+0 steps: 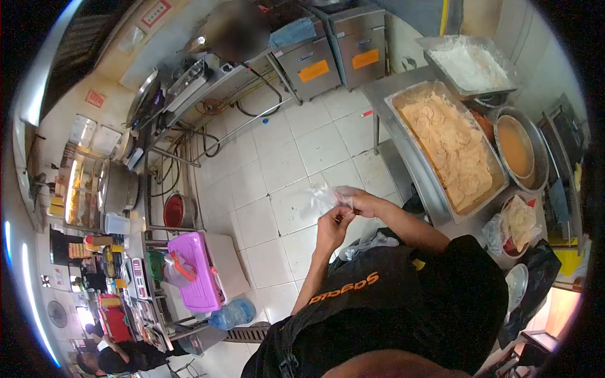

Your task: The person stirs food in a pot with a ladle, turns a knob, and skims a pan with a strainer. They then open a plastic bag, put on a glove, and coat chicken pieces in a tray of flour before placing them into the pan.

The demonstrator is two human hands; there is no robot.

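Note:
Both my hands are close together in front of my dark apron, fingers pinched on a thin, crumpled piece of clear plastic. My left hand grips its lower edge, fingertips bent toward the other hand. Just above and to the right, my right hand is closed on the same plastic, which spreads out loosely to the left over the floor tiles. Whether it is a bag or a glove, I cannot tell.
To the right, a steel table holds a deep tray of orange-tan batter, a tray of white flour and a bowl of brownish liquid. At left are a purple-lidded box, a water jug and a red-lined pot. Another person stands lower left.

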